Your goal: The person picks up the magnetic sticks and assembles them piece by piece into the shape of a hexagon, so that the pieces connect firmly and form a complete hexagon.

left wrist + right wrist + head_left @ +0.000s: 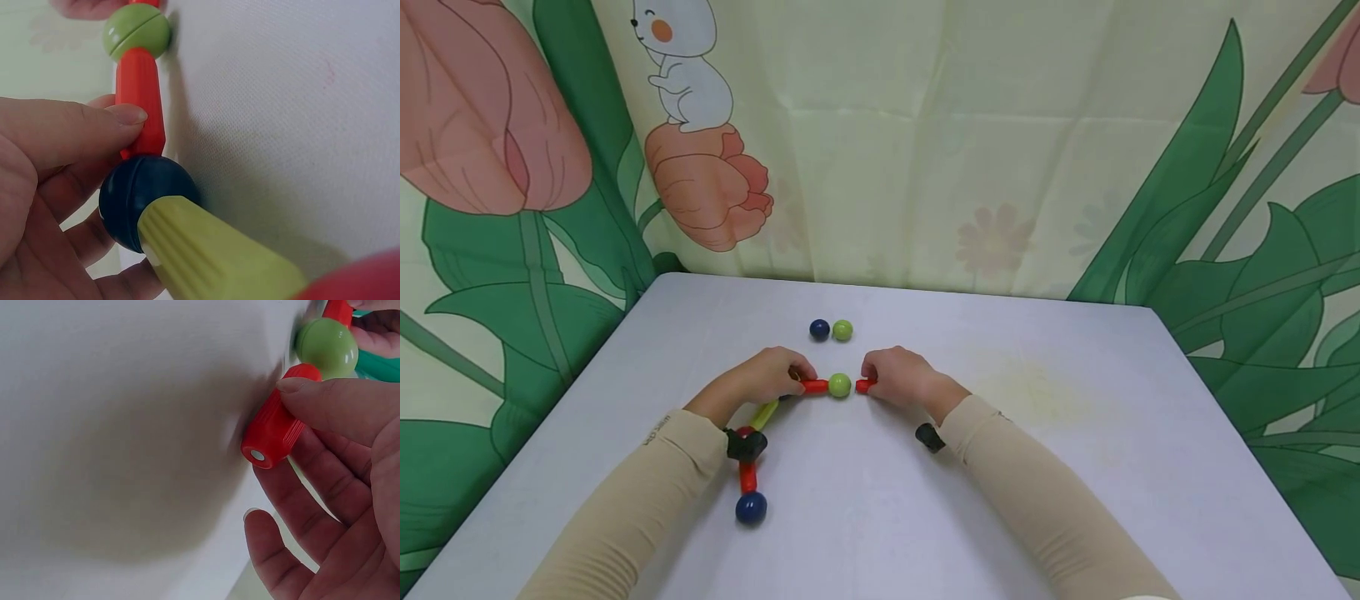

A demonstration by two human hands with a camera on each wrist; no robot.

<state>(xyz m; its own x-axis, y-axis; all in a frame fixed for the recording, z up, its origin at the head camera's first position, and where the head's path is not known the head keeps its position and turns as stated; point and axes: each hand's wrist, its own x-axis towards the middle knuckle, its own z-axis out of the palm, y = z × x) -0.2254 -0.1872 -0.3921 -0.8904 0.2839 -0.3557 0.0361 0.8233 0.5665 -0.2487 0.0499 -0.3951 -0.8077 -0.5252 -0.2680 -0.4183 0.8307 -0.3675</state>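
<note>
My left hand (772, 372) pinches a red rod (139, 94) between thumb and fingers. That rod joins a light green ball (839, 385) to a dark blue ball (140, 194), from which a yellow-green rod (212, 250) runs on to a red ball (369, 281). Farther along the chain are another red rod (748, 477) and a blue ball (751, 508). My right hand (901, 377) pinches a separate red rod (278, 422), which shows a pale round disc in its end. Its other end points at the green ball, a narrow gap apart in the head view.
Behind the hands, a dark blue ball (819, 330) and a light green ball (842, 331) lie side by side on the white table (1075, 500). A printed curtain (880, 167) hangs behind the table's far edge. Dark wrist cameras sit under both wrists.
</note>
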